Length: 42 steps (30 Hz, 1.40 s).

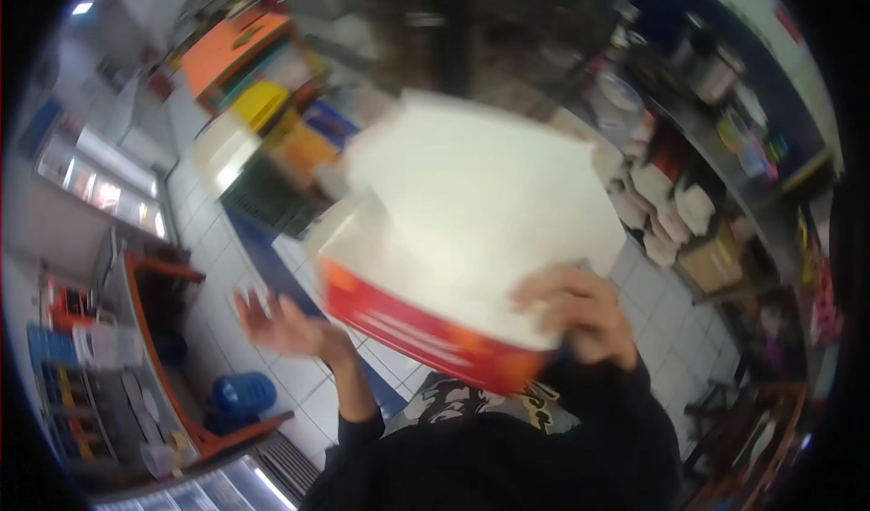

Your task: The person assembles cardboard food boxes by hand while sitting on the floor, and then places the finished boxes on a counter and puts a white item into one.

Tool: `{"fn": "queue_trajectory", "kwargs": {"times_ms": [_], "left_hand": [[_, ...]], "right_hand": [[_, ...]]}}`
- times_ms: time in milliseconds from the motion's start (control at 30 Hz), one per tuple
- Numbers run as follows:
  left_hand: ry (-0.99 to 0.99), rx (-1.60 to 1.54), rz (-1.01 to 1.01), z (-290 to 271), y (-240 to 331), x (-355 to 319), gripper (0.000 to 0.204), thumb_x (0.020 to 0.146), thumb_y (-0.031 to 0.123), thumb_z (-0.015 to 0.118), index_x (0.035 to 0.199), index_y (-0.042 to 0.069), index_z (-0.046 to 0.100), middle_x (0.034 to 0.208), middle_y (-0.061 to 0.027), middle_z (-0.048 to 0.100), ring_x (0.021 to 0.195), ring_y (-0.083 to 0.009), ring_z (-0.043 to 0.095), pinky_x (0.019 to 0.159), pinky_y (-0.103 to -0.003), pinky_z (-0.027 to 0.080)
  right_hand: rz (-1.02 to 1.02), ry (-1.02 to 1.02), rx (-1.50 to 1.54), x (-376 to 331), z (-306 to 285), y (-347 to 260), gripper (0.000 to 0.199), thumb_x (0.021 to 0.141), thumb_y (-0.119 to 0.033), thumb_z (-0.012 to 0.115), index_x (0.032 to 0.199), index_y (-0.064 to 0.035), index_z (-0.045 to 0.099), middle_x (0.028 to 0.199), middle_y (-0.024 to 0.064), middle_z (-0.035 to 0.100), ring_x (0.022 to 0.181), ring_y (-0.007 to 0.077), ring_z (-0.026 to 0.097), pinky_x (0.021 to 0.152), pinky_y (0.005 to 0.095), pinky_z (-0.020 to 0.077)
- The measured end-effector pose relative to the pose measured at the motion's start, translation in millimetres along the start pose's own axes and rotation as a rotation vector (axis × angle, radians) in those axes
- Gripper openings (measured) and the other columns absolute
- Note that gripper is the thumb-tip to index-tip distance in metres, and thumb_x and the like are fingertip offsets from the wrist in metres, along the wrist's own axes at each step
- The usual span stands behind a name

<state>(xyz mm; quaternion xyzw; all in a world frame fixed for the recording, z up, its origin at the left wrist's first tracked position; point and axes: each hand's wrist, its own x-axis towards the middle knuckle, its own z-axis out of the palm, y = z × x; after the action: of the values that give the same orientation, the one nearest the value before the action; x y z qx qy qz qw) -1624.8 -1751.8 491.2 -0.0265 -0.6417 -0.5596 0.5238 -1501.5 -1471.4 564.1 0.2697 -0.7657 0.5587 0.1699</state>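
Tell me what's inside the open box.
The box shows only a blurred white inside and lid; no contents can be made out. The right hand covers its near corner.

Left hand [288,325] raised off to the left on a bare wrist, palm open and fingers spread loose, blurred, holding nothing, with a dark sleeve covering the forearm from the lower middle upward. Right hand [580,312] lifted at about the same height, fingers curled over and down, knuckles toward the camera, gripping what is held in front of the chest. Right forearm in a dark sleeve too, coming up from the lower edge, bent steeply at the wrist.
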Motion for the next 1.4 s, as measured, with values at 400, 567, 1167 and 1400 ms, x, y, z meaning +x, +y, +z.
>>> {"fn": "queue_trajectory", "kwargs": {"times_ms": [400,567,1167,1400], "left_hand": [[-1.779,-0.333,0.251,211.8,-22.1,-540.4,0.036,0.074,-0.005,0.053,0.109,0.001,0.055,0.113,-0.0184,0.058,0.104,-0.0367,0.055,0.09,-0.043,0.043],[-1.678,0.262,0.31,391.7,-151.2,-682.5,0.039,0.086,0.009,0.053,0.123,-0.003,0.046,0.122,-0.0257,0.051,0.113,-0.0409,0.05,0.098,-0.047,0.039],[-1.837,0.392,0.937,651.4,-319.7,-666.1,0.038,0.099,0.029,0.032,0.091,0.003,0.059,0.095,-0.0179,0.061,0.093,-0.0367,0.057,0.077,-0.048,0.043],[-1.39,0.804,0.669,597.9,-237.9,-565.5,0.051,0.095,0.047,0.045,0.091,0.001,0.064,0.08,-0.0203,0.063,0.08,-0.0343,0.06,0.074,-0.041,0.045]], "right_hand": [[1.182,1.194,-0.325,-492.3,-216.2,99.9,0.034,0.084,0.001,0.056,0.118,0.0026,0.057,0.107,0.0118,0.064,0.094,0.0174,0.061,0.082,0.0286,0.0463],[1.496,0.683,-0.454,-548.7,-257.4,227.7,0.023,0.082,-0.005,0.05,0.098,-0.0013,0.067,0.087,0.02,0.067,0.086,0.0326,0.065,0.079,0.0408,0.0481],[1.106,0.105,-0.359,-562.8,-294.1,569.5,0.015,0.082,-0.016,0.06,0.094,-0.0082,0.056,0.066,0.0116,0.061,0.06,0.0288,0.063,0.052,0.0409,0.0492],[0.784,-0.068,-0.518,-410.4,-248.2,684.2,0.04,0.078,-0.011,0.058,0.117,-0.0024,0.054,0.111,0.0173,0.057,0.076,0.0288,0.066,0.06,0.0374,0.0525]]}}
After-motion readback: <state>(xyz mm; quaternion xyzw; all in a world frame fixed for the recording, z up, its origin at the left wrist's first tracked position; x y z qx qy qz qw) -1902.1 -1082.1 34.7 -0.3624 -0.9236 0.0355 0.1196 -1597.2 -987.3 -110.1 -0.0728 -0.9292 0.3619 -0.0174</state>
